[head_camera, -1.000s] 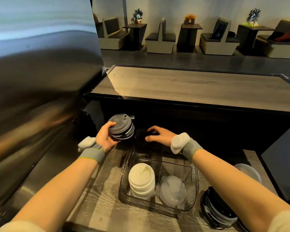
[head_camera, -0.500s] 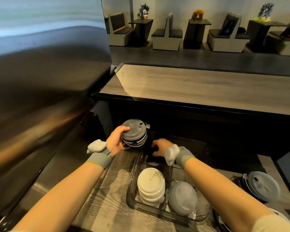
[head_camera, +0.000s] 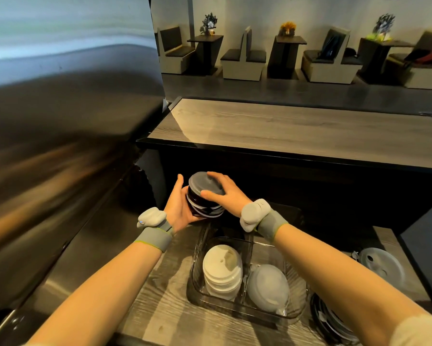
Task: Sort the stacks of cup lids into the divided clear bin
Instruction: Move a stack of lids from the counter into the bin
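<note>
I hold a stack of dark lids [head_camera: 203,199] in the air above the far end of the divided clear bin [head_camera: 294,313]. My left hand [head_camera: 178,207] cups the stack's side and underside. My right hand [head_camera: 223,193] lies flat over its top and right side. In the bin's near left compartment sits a stack of white lids [head_camera: 221,272]. The near right compartment holds a stack of translucent grey lids [head_camera: 268,287]. The bin's far compartments lie in shadow under my wrists.
More dark lids [head_camera: 331,320] are piled at the bin's right, with a translucent lid [head_camera: 379,265] behind them. A steel appliance wall [head_camera: 60,146] stands close on the left. A raised wooden counter [head_camera: 297,131] runs across behind the worktop.
My right hand has come up from the bin's far end onto the top of the dark stack. The stack has shifted slightly right, toward the bin.
</note>
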A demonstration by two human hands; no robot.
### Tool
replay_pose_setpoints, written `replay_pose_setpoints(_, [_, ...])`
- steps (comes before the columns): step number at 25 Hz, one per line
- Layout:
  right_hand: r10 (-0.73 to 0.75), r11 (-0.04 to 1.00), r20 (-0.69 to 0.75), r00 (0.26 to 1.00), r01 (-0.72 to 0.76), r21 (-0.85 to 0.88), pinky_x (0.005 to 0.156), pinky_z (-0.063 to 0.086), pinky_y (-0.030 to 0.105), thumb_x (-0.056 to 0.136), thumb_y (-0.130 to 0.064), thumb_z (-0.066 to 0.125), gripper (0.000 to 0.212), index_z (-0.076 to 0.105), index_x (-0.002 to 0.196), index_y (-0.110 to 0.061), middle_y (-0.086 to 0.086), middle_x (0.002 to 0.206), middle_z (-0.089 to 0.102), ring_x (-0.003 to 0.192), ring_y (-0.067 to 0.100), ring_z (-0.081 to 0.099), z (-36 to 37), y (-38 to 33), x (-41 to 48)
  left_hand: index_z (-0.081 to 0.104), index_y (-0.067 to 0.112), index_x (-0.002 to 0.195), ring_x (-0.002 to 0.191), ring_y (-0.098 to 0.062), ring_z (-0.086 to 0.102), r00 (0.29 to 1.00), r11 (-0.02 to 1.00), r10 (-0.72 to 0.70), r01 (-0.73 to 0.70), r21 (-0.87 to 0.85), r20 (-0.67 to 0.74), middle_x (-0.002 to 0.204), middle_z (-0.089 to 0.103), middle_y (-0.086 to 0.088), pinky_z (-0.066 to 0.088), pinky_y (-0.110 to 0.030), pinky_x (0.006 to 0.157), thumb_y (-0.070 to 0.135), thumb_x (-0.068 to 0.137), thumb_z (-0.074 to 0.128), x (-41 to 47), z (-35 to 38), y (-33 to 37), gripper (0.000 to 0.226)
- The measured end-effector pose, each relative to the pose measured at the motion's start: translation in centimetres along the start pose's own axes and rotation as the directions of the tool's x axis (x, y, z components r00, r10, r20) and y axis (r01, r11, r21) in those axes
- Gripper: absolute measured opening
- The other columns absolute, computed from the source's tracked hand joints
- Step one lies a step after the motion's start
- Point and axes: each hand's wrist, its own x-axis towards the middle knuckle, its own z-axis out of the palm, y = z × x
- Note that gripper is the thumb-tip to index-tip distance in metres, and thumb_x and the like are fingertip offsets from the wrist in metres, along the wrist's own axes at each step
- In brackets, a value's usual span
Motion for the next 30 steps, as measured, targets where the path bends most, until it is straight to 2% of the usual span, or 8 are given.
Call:
replay_pose_setpoints(6, [0.053, 0.956, -0.081, 0.995, -0.027, 0.293, 0.108, 0.034, 0.028, 0.091, -0.025, 0.057, 0.057, 0.033, 0.142, -0.017, 0.009, 0.145, 0.04, 0.134, 0.022, 0.04, -1.2, -0.2, -1.8, 0.052, 0.013, 0.131, 0.098, -0.023, 0.062, 0.994, 1.0, 0.008, -0.01, -0.014, -0.107, 0.124, 0.061, -0.012, 0.052, -0.038, 0.072, 0.031, 0.096, 0.045, 0.1, 1.9, -1.9, 0.04])
replay_pose_setpoints(9, [0.045, 0.949, -0.172, 0.984, 0.011, 0.314, 0.103, 0.037, 0.026, 0.083, -0.032, 0.066, 0.055, 0.043, 0.133, -0.024, 0.005, 0.132, 0.049, 0.124, 0.018, 0.046, -3.0, 0.7, -3.8, 0.055, 0.014, 0.109, 0.087, -0.021, 0.062, 0.974, 0.998, 0.054, -0.046, 0.039, -0.221, 0.11, 0.061, -0.011, 0.05, -0.034, 0.068, 0.022, 0.093, 0.049, 0.1, 3.0, -2.3, 0.018])
replay_pose_setpoints(13, [0.148, 0.958, 0.119, 0.982, -0.172, 0.229, 0.071, 0.042, 0.009, 0.08, -0.034, 0.061, 0.042, 0.052, 0.118, -0.017, -0.002, 0.098, 0.055, 0.086, 0.009, 0.051, -6.1, 3.0, -7.4, 0.051, 0.016, 0.107, 0.101, -0.03, 0.057, 0.92, 0.995, 0.085, -0.056, 0.086, -0.382, 0.112, 0.057, -0.012, 0.047, -0.038, 0.08, 0.024, 0.091, 0.051, 0.5, 3.8, -2.2, 0.018])
replay_pose_setpoints(15, [0.233, 0.951, 0.283, 0.93, -0.279, 0.134, 0.065, 0.038, 0.018, 0.087, -0.025, 0.062, 0.02, 0.053, 0.104, -0.019, -0.001, 0.085, 0.054, 0.075, 0.011, 0.048, -6.9, 3.4, -9.1, 0.05, 0.016, 0.109, 0.103, -0.028, 0.054, 0.922, 0.992, 0.085, -0.043, 0.119, -0.377, 0.113, 0.055, -0.011, 0.044, -0.037, 0.081, 0.025, 0.092, 0.05, 0.7, 4.3, -2.1, 0.019])
replay_pose_setpoints(17, [0.328, 0.945, 0.368, 0.87, -0.307, -0.117, 0.072, 0.039, 0.023, 0.085, -0.027, 0.065, 0.023, 0.051, 0.103, -0.021, 0.002, 0.091, 0.056, 0.08, 0.014, 0.049, -7.3, 4.3, -11.1, 0.049, 0.015, 0.11, 0.103, -0.027, 0.054, 0.931, 0.991, 0.091, -0.049, 0.126, -0.354, 0.113, 0.055, -0.011, 0.044, -0.036, 0.082, 0.025, 0.093, 0.05, 0.7, 5.8, -3.0, 0.02])
replay_pose_setpoints(24, [0.403, 0.704, 0.469, 0.786, 0.06, -0.707, 0.09, 0.044, 0.037, 0.079, -0.033, 0.071, 0.061, 0.04, 0.129, -0.015, 0.013, 0.131, 0.051, 0.113, 0.031, 0.053, -3.7, 6.7, -14.6, 0.052, 0.015, 0.114, 0.103, -0.027, 0.056, 0.954, 0.99, 0.073, -0.036, 0.133, -0.291, 0.117, 0.056, -0.012, 0.048, -0.029, 0.065, 0.026, 0.092, 0.05, 0.1, 7.6, -5.5, 0.024])
replay_pose_setpoints(27, [0.45, 0.625, 0.461, 0.765, 0.099, -0.775, 0.093, 0.045, 0.04, 0.081, -0.03, 0.069, 0.061, 0.041, 0.134, -0.017, 0.014, 0.131, 0.052, 0.118, 0.034, 0.053, -3.3, 7.1, -14.4, 0.052, 0.015, 0.114, 0.093, -0.024, 0.058, 0.957, 0.986, 0.058, -0.011, 0.166, -0.284, 0.113, 0.056, -0.012, 0.047, -0.029, 0.061, 0.026, 0.093, 0.05, -0.2, 7.3, -5.8, 0.024])
replay_pose_setpoints(30, [0.308, 0.74, 0.362, 0.88, 0.018, -0.672, 0.08, 0.047, 0.035, 0.085, -0.033, 0.062, 0.03, 0.063, 0.105, -0.011, 0.012, 0.101, 0.065, 0.095, 0.027, 0.06, -4.9, 6.0, -13.0, 0.052, 0.017, 0.111, 0.102, -0.027, 0.055, 0.953, 0.972, 0.093, -0.025, 0.233, -0.288, 0.112, 0.056, -0.012, 0.048, -0.029, 0.064, 0.024, 0.092, 0.05, -0.3, 7.1, -5.7, 0.02])
